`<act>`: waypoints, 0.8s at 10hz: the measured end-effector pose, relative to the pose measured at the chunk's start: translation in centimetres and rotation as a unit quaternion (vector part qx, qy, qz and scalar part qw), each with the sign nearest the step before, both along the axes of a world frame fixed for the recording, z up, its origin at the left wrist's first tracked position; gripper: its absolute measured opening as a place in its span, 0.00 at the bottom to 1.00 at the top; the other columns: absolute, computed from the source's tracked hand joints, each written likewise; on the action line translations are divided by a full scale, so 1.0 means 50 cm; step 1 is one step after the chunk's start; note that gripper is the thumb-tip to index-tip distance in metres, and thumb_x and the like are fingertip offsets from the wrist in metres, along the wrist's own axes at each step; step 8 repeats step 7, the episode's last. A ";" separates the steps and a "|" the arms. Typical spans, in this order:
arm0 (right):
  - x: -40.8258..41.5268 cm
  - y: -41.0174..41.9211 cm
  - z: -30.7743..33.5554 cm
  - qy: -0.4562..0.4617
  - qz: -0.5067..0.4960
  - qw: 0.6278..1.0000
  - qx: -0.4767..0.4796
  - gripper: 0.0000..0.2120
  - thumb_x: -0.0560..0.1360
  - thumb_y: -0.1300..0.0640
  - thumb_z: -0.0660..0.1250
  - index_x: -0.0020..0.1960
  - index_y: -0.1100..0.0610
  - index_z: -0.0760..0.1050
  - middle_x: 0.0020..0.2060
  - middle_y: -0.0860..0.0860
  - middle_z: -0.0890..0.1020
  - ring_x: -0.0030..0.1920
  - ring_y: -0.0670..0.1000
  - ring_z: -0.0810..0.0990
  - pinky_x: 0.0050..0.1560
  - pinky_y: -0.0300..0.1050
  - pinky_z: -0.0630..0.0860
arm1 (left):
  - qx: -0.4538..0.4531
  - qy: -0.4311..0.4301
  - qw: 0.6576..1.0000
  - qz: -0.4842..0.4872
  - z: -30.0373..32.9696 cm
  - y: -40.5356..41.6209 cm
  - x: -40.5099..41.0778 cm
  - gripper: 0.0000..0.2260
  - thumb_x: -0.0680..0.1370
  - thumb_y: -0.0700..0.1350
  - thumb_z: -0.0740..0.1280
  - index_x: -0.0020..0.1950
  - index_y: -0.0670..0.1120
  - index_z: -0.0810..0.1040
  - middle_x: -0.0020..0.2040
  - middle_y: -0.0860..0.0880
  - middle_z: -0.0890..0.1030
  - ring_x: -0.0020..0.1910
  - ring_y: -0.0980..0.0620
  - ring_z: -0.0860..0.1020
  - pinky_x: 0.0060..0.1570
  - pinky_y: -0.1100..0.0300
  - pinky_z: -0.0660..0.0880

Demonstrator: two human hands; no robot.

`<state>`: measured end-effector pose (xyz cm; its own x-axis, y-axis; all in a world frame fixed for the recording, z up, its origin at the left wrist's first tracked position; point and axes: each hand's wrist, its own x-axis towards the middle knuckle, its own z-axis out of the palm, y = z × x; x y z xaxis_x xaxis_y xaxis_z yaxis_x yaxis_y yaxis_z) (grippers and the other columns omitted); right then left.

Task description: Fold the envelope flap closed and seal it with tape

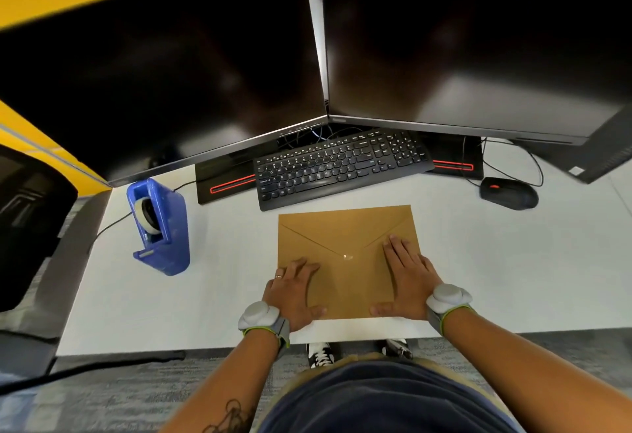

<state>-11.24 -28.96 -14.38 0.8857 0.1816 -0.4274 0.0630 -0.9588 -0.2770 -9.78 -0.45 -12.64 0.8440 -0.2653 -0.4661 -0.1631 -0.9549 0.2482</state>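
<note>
Brown paper fills the lower middle of the frame: the envelope [347, 261] lies flat on the white desk [222, 296], its triangular flap [343, 232] folded down so the point sits near the centre, where a small shiny spot shows. Both hands rest palm-down on it with the fingers spread flat, gripping nothing. The left hand [294, 290] covers the envelope's lower left corner, a ring on one finger; the right hand [405, 277] presses the lower right part, its fingertips reaching up beside the flap's right edge. Each wrist carries a grey band with a round puck.

At the left of the frame, well apart from the envelope, a blue tape dispenser [159, 227] stands with its roll in place. Above the envelope sit a black keyboard [342, 167] and, to the right, a black mouse [509, 193]. Two dark monitors [171, 73] fill the top of the frame.
</note>
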 end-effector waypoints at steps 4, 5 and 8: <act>-0.002 0.011 0.004 0.000 -0.010 1.000 -0.014 0.68 0.54 0.16 0.58 0.79 0.54 0.35 0.80 0.51 0.38 0.79 0.54 0.39 0.76 0.57 0.50 | -0.009 -0.001 1.000 0.004 0.009 0.002 0.000 0.41 0.68 0.66 0.71 0.76 0.63 0.55 0.78 0.56 0.54 0.73 0.47 0.59 0.68 0.48 0.65; -0.003 0.013 0.024 0.018 0.005 0.999 -0.034 0.66 0.56 0.19 0.59 0.79 0.55 0.39 0.80 0.52 0.41 0.79 0.56 0.44 0.76 0.58 0.54 | -0.007 0.025 1.000 0.000 0.023 -0.007 0.006 0.40 0.68 0.64 0.71 0.76 0.62 0.57 0.77 0.55 0.57 0.72 0.45 0.60 0.67 0.47 0.67; 0.090 0.016 0.133 0.029 -0.015 0.999 -0.028 0.43 0.65 0.26 0.60 0.68 0.57 0.67 0.70 0.56 0.67 0.67 0.58 0.70 0.63 0.52 0.72 | -0.108 0.012 0.993 0.048 0.115 -0.006 0.101 0.37 0.70 0.60 0.74 0.75 0.56 0.63 0.72 0.50 0.66 0.70 0.43 0.62 0.69 0.51 0.64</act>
